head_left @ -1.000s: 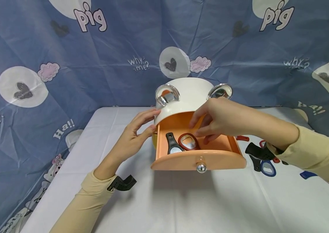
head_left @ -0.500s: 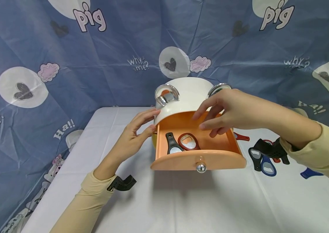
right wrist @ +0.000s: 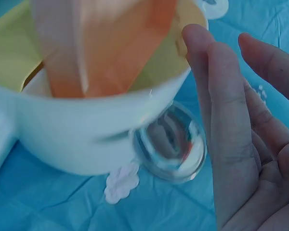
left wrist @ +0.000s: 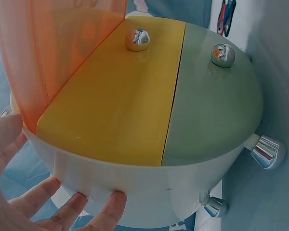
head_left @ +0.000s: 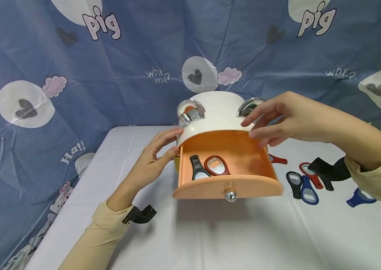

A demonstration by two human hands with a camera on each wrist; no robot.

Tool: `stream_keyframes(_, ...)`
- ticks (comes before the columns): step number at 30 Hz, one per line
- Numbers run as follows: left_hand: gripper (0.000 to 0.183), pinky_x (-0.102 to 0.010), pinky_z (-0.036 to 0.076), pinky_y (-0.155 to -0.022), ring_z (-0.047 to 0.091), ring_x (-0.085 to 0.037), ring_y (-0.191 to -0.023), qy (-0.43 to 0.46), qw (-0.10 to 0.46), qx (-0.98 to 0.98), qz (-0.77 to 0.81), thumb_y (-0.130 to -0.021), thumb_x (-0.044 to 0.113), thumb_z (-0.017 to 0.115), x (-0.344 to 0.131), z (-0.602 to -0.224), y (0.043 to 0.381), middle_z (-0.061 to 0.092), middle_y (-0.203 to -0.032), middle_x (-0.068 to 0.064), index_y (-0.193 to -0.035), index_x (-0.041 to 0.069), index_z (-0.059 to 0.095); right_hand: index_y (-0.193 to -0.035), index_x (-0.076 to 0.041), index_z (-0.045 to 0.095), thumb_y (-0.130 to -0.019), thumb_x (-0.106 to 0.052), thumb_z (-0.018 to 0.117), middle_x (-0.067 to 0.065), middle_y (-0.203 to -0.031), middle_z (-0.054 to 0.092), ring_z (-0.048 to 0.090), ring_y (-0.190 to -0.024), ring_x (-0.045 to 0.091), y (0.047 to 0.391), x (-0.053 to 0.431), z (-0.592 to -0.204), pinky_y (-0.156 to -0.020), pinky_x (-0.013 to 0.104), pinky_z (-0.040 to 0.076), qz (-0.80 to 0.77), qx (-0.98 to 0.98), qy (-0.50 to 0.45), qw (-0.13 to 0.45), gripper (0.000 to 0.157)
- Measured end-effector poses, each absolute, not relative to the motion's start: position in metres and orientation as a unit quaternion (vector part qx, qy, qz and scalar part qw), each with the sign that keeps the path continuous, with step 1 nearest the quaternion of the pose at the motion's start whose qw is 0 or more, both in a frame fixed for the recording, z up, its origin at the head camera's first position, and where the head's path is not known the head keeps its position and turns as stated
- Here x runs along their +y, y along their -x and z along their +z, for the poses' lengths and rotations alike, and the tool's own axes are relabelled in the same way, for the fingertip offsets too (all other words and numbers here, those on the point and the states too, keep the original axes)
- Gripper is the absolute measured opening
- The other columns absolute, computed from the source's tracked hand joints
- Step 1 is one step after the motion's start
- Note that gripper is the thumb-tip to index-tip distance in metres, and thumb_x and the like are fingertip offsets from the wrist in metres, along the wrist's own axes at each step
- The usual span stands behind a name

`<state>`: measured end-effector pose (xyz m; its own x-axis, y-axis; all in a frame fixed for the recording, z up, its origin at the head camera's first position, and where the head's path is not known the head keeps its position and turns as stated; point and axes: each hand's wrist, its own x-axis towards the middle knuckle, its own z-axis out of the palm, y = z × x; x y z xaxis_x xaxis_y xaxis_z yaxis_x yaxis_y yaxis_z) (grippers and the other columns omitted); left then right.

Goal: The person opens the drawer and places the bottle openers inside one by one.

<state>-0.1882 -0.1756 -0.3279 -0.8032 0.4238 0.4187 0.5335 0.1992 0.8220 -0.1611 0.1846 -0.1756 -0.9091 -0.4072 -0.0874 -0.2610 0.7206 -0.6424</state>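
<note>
An orange drawer (head_left: 207, 188) with a chrome knob stands pulled out of a rounded white case (head_left: 215, 110) in the head view. Inside it, at the left, lie a black bottle opener (head_left: 199, 168) and a red bottle opener (head_left: 216, 165). My left hand (head_left: 150, 161) rests its fingertips on the case's left side; in the left wrist view its spread fingers (left wrist: 108, 211) touch the white wall. Above the drawer's right side hovers my right hand (head_left: 298, 118), fingers loosely bent and nothing between them. The right wrist view shows its thumb and fingers apart.
On the white tablecloth to the right lie a black opener (head_left: 295, 184), a blue opener (head_left: 309, 193), a red opener (head_left: 313, 177) and another blue opener (head_left: 360, 197). A red handle (head_left: 278, 159) pokes out beside the drawer. Yellow (left wrist: 120, 96) and green (left wrist: 214, 106) drawer fronts sit shut.
My right hand has risen out of the drawer and drawn back to the right, leaving the red bottle opener lying inside. The left hand stays on the case.
</note>
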Motion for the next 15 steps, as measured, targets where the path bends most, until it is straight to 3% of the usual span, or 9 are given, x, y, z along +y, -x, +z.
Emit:
stream_keyframes(6,0.048,-0.031,0.063,-0.102,0.049,-0.022,-0.153,0.309,0.046,-0.770,-0.557,-0.111,0.012,0.060,-0.175,-0.329,0.188,0.041,-0.170,0.002,-0.158,0.022,0.055,-0.136,-0.016,0.074,-0.097,-0.024,0.083,0.008,-0.116,0.082,0.083,-0.092,0.022,0.168,0.204,-0.178,-0.075,0.034,0.069,-0.326,0.929,0.149,0.093,0.041)
stream_keyframes(15,0.049,-0.031,0.062,-0.103,0.050,-0.021,-0.153,0.308,0.050,-0.773,-0.553,-0.110,0.011,0.061,-0.175,-0.328,0.187,0.043,-0.168,0.003,-0.157,0.022,0.056,-0.142,-0.013,0.068,-0.098,-0.029,0.082,0.005,-0.112,0.082,0.082,-0.088,0.020,0.178,0.234,-0.184,-0.075,0.031,0.069,-0.328,0.935,0.116,0.075,0.048)
